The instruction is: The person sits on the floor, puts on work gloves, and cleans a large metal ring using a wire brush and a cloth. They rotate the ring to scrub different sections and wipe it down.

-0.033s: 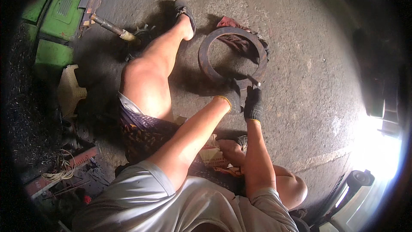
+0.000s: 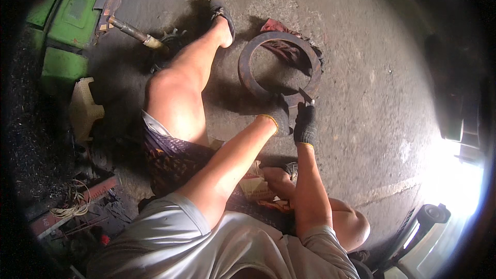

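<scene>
A large flat rusty metal ring (image 2: 247, 67) lies ahead of me, its far part over a dark red cloth (image 2: 281, 50). My left hand (image 2: 280, 119), in a dark knit glove with a yellow cuff edge, is at the ring's near edge. Its fingers look curled round the rim, though they are dim and partly hidden. Just right of it, my gloved right hand (image 2: 306, 126) is closed on a small thin scraper-like blade (image 2: 306, 95). The blade sticks out beyond the fingers toward the ring's near right edge. A light spot shows beside it at the fingertips.
My left leg stretches forward, and beyond its knee stands a metal shaft (image 2: 132, 32) with a toothed part. Green machine panels (image 2: 75, 13) line the far left. Left of me are a beige plastic piece (image 2: 85, 108) and coiled wire (image 2: 72, 207). Cardboard (image 2: 253, 186) lies between my legs.
The blade in my right hand has tipped to a steeper angle. Otherwise the ring, the cloth and my left hand look almost the same.
</scene>
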Demonstrator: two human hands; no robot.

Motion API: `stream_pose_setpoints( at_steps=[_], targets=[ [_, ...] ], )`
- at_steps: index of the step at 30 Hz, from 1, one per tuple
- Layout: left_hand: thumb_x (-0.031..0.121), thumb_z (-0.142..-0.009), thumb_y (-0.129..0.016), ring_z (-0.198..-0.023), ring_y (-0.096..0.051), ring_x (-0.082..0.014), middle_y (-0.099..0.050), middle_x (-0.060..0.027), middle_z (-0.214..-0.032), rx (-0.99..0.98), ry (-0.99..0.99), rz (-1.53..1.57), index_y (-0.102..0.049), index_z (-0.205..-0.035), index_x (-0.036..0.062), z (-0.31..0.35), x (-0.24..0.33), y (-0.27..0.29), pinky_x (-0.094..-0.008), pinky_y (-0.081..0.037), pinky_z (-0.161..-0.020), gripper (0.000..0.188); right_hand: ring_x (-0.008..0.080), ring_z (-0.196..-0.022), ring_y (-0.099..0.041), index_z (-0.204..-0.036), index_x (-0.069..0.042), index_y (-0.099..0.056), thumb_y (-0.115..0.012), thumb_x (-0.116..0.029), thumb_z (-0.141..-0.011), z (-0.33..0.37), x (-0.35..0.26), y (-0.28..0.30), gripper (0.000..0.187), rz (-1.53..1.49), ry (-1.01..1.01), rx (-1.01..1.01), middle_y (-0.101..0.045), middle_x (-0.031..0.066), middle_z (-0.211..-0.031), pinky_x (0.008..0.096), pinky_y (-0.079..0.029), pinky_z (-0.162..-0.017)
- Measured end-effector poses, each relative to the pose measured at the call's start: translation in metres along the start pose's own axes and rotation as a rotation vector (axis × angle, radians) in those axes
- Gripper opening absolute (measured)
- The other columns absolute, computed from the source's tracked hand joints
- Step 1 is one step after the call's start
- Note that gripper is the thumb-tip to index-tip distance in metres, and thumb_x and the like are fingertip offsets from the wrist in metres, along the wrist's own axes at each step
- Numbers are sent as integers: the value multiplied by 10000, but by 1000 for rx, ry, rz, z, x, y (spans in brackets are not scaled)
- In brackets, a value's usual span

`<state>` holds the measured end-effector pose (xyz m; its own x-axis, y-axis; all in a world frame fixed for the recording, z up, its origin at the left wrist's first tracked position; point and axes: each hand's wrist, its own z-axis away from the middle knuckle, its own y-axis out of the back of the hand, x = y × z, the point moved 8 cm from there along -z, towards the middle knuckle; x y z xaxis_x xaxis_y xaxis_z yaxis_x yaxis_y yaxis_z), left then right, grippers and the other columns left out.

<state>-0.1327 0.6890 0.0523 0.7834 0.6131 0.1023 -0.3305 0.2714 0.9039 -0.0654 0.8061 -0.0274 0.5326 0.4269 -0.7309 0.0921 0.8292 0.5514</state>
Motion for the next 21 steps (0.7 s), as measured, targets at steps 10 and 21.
stream_pose_setpoints(
  at_steps=[10, 21],
  targets=[
    [684, -711, -750, -1340, -549, -390, -607, -209, -1431, 14, 2, 53, -582, -1410, 13, -1, 0, 3, -515, -382, -1156, 984, 451, -1346, -509, -1458, -69, -539, -468, -60, -996, 7, -20, 8, 468, 101, 58, 39, -480, 249, -1516, 471, -467, -1058],
    [636, -732, -758, -1422, -422, -390, -496, -227, -1494, 96, 109, 211, -428, -1535, 46, -7, -8, -4, -497, -322, -1203, 1050, 426, -1266, -562, -1474, -123, -541, -451, -14, -971, 11, -32, 12, 523, 183, 119, 94, -554, 234, -1385, 475, -490, -1034]
  ],
)
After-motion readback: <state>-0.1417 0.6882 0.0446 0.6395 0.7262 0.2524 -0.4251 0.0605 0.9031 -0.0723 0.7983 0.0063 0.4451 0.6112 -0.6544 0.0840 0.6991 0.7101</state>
